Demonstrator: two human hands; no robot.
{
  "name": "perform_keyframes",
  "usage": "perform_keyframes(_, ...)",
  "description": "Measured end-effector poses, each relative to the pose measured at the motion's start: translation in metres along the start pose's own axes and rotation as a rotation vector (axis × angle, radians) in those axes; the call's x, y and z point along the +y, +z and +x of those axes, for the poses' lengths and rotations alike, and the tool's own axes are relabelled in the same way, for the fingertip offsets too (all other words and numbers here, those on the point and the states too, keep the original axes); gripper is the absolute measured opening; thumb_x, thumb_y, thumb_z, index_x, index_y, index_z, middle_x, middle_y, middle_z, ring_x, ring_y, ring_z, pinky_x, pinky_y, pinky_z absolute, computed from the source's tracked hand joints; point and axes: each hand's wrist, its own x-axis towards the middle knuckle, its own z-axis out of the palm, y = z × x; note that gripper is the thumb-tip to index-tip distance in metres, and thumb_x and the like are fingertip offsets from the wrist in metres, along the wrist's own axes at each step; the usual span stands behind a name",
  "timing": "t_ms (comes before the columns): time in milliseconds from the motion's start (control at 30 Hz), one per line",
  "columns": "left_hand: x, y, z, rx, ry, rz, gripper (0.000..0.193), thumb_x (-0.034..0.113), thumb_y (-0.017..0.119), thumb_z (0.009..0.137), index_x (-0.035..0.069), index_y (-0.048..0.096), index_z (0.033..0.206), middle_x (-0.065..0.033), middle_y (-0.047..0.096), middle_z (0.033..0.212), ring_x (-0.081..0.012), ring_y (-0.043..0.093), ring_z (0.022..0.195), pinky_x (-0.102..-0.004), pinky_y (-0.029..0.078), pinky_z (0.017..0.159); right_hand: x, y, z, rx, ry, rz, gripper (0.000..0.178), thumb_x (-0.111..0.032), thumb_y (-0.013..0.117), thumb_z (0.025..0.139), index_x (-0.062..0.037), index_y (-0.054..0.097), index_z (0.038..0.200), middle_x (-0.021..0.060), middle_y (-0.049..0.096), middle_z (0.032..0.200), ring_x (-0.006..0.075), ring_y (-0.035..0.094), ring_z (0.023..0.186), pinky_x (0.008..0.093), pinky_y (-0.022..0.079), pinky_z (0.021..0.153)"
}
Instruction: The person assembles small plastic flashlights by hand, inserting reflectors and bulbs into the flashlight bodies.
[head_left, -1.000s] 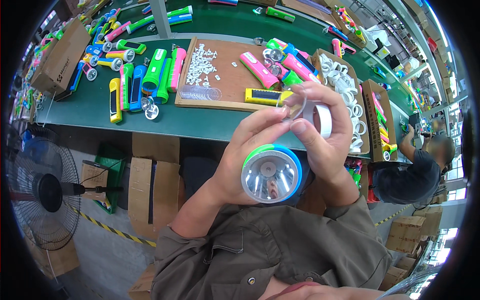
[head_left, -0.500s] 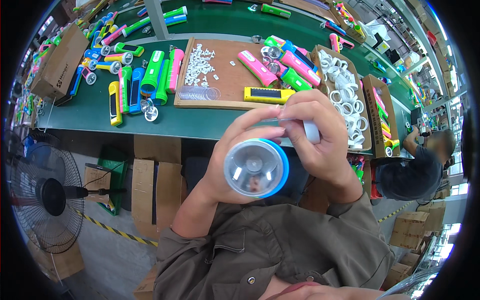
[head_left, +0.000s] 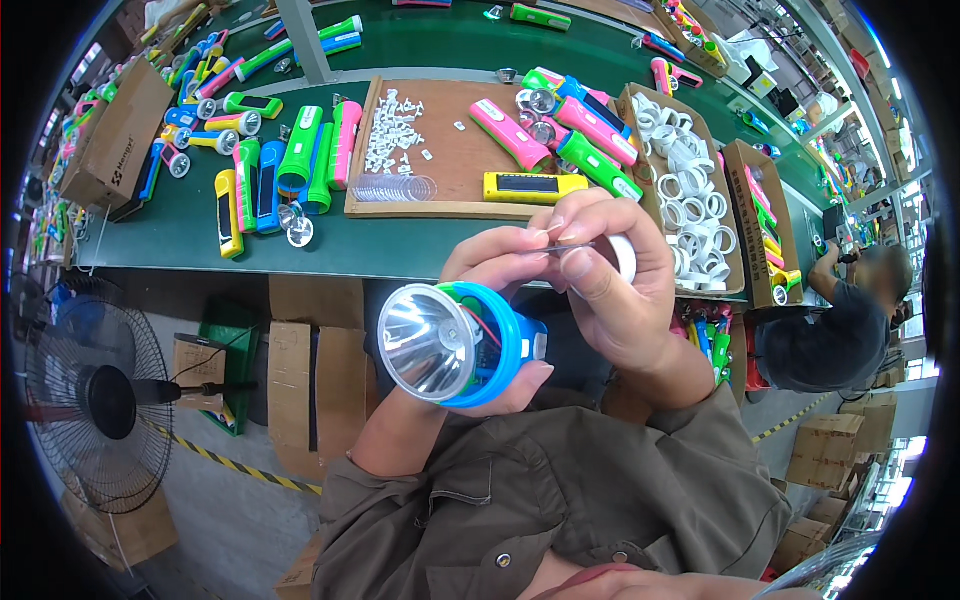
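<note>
My left hand (head_left: 488, 262) is closed around a blue flashlight (head_left: 518, 345). Its silver reflector (head_left: 428, 342) hangs out of the front opening, tilted left, and a red wire shows in the gap behind it. A thin clear disc (head_left: 562, 248), seen nearly edge-on, is pinched between the fingertips of both hands. My right hand (head_left: 632, 305) is closed, with a white ring (head_left: 625, 257) tucked against its fingers beside the disc. Part of the flashlight's body is hidden behind its front rim and my left palm.
Ahead, a wooden tray (head_left: 440, 210) on the green bench (head_left: 150, 240) bears small white parts, stacked clear discs and flashlights. A carton of white rings (head_left: 690, 180) stands right of it. A fan (head_left: 105, 410) is at left; a co-worker (head_left: 840, 325) sits at right.
The reflector, earlier facing up within the blue rim, now sticks out to the left with the wire showing. The flashlight has tilted left. Both hands still pinch together.
</note>
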Motion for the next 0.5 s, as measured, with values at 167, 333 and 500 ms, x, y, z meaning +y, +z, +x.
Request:
perform_keyframes(167, 0.0042, -0.0052, -0.0005, -0.040, -0.026, 0.089, 0.070, 0.018, 0.076, 0.072, 0.000, 0.046, 0.132, -0.0157, 0.035, 0.140, -0.0308, 0.044, 0.132, -0.0413, 0.040, 0.109, 0.0018, 0.0008, -0.0009, 0.011, -0.056, -0.044, 0.013, -0.003, 0.066, 0.091, -0.0017, 0.059, 0.101, 0.0102, 0.059, 0.099, 0.0177, 0.057, 0.096, 0.0315, 0.046, 0.084)
perform_keyframes(333, 0.0016, -0.0038, 0.0010, -0.035, 0.009, 0.144, 0.066, 0.018, 0.077, 0.071, 0.001, 0.048, 0.127, -0.0152, 0.036, 0.138, -0.0295, 0.044, 0.131, -0.0414, 0.037, 0.111, 0.0029, -0.0016, 0.0001, -0.022, -0.107, -0.113, 0.013, -0.003, 0.066, 0.091, -0.0018, 0.059, 0.102, 0.0103, 0.059, 0.099, 0.0182, 0.057, 0.095, 0.0319, 0.046, 0.084)
perform_keyframes(500, 0.0006, -0.0018, 0.0000, 0.012, 0.000, -0.012, 0.065, 0.018, 0.078, 0.072, 0.001, 0.048, 0.127, -0.0148, 0.037, 0.137, -0.0293, 0.044, 0.130, -0.0413, 0.036, 0.110, 0.0033, -0.0018, 0.0007, -0.059, -0.155, -0.162, 0.014, -0.002, 0.064, 0.091, -0.0012, 0.059, 0.104, 0.0114, 0.059, 0.100, 0.0190, 0.058, 0.098, 0.0330, 0.046, 0.086)
